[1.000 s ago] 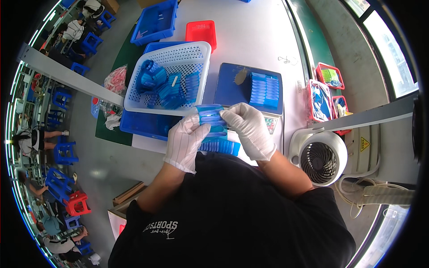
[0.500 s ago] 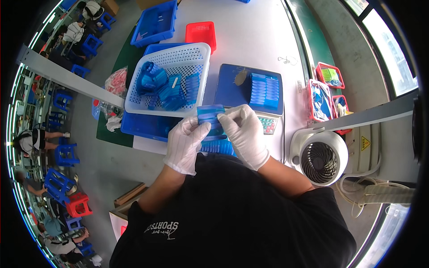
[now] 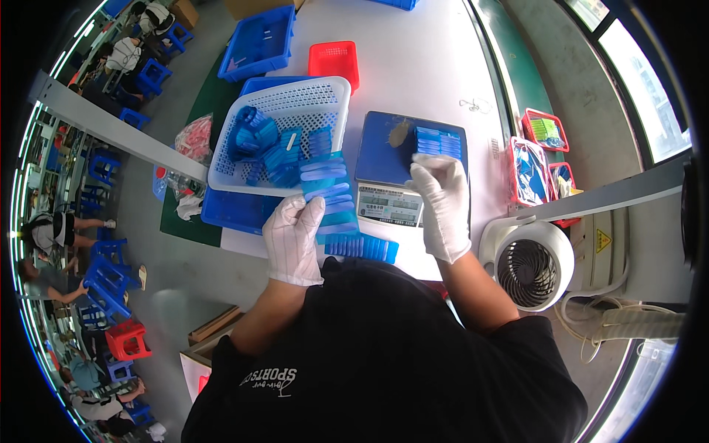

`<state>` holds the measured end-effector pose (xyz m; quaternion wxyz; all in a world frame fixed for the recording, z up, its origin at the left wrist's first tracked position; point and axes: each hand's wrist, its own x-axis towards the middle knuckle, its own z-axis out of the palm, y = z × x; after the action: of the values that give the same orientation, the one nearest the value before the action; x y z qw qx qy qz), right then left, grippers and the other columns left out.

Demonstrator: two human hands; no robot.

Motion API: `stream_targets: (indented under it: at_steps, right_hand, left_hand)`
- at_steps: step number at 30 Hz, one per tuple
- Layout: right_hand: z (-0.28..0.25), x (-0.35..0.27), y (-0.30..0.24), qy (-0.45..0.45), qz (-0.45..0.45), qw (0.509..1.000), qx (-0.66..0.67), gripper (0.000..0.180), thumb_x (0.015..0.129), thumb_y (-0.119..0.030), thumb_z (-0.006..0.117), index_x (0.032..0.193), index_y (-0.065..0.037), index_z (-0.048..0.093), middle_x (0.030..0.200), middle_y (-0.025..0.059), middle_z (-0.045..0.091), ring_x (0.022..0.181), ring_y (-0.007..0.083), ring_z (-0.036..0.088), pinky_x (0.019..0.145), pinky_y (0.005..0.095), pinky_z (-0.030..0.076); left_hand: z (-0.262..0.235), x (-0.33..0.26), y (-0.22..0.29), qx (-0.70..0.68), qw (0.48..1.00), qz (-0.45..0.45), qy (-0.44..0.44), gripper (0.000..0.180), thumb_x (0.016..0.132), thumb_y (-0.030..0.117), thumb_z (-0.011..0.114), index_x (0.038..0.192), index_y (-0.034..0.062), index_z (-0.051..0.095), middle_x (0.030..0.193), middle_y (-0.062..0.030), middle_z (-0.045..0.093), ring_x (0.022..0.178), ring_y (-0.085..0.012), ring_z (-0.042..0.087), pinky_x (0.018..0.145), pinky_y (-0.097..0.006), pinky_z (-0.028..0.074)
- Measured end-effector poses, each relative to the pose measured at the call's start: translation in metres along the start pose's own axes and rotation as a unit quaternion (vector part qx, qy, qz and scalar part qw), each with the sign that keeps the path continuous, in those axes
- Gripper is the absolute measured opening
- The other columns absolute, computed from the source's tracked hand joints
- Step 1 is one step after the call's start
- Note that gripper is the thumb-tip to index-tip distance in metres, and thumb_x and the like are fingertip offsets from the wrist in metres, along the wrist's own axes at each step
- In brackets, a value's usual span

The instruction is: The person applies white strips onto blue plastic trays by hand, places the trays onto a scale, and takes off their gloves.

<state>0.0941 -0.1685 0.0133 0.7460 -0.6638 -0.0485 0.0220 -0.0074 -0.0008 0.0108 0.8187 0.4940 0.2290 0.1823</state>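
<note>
My left hand (image 3: pixel 292 240), in a white glove, is closed on the edge of a strip of blue packets (image 3: pixel 330 193). The strip hangs open lengthwise, its far end over the rim of a white perforated basket (image 3: pixel 340 133). Over the near edge of a blue-topped weighing scale (image 3: pixel 384 159) is my gloved right hand (image 3: pixel 445 210), its fingers bent together. Whether anything is between them I cannot make out. Just beyond its fingertips a stack of blue packets (image 3: pixel 439 142) lies on the scale, partly covered by the hand. Another row of blue packets (image 3: pixel 362 247) rests on the table near my body.
Several bundles of blue packets (image 3: pixel 255 136) fill part of the basket. Behind it stand a red basket (image 3: pixel 334 63) and a blue tray (image 3: pixel 258 44). A white fan (image 3: pixel 528 262) and red baskets (image 3: pixel 530 173) are at the right. People sit far left among blue stools (image 3: pixel 107 284).
My right hand has let go of the strip and moved right to the scale. The strip, bunched between both hands before, now hangs extended from my left hand.
</note>
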Motion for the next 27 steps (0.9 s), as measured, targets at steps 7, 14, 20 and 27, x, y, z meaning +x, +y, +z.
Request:
stream_targets:
  at_steps: [7,14,20,27]
  right_hand:
    - [0.033,-0.019,-0.023,-0.150,0.100,0.984,0.011,0.029,0.086,-0.026,0.070,0.076,-0.003,0.056,0.072,-0.0001,0.054,0.066,0.0069,0.047,0.061,0.0222,0.041]
    - [0.031,-0.035,-0.015,-0.171,0.009,0.973,-0.156,0.029,0.091,-0.019,0.062,0.071,-0.003,0.048,0.067,0.0002,0.046,0.063,0.0074,0.039,0.056,0.0244,0.034]
    - [0.026,-0.033,0.008,-0.173,-0.058,0.972,-0.145,0.031,0.095,-0.019,0.057,0.072,-0.009,0.040,0.066,-0.0054,0.034,0.062,0.0052,0.030,0.054,0.0229,0.027]
    - [0.026,-0.021,0.007,-0.187,0.014,0.979,-0.076,0.032,0.095,-0.022,0.058,0.071,-0.009,0.040,0.066,-0.0058,0.036,0.061,0.0046,0.031,0.053,0.0223,0.028]
  left_hand:
    - [0.010,-0.007,0.001,0.133,0.988,0.070,-0.031,0.009,0.088,0.010,0.065,0.086,0.0016,0.061,0.082,-0.0022,0.061,0.072,-0.0069,0.053,0.065,-0.024,0.045]
    - [0.006,-0.008,-0.006,0.194,0.976,0.054,-0.083,0.020,0.087,0.017,0.068,0.085,-0.0022,0.063,0.082,-0.0052,0.062,0.071,-0.0093,0.055,0.066,-0.026,0.046]
    - [0.003,-0.005,0.000,0.276,0.954,0.035,-0.110,0.036,0.085,0.025,0.070,0.098,-0.0069,0.061,0.088,-0.0133,0.064,0.082,-0.0150,0.060,0.075,-0.029,0.048]
    - [-0.002,0.001,-0.004,0.157,0.982,-0.044,-0.097,0.044,0.088,0.029,0.067,0.113,-0.0052,0.055,0.098,-0.0117,0.064,0.088,-0.0139,0.060,0.078,-0.028,0.049]
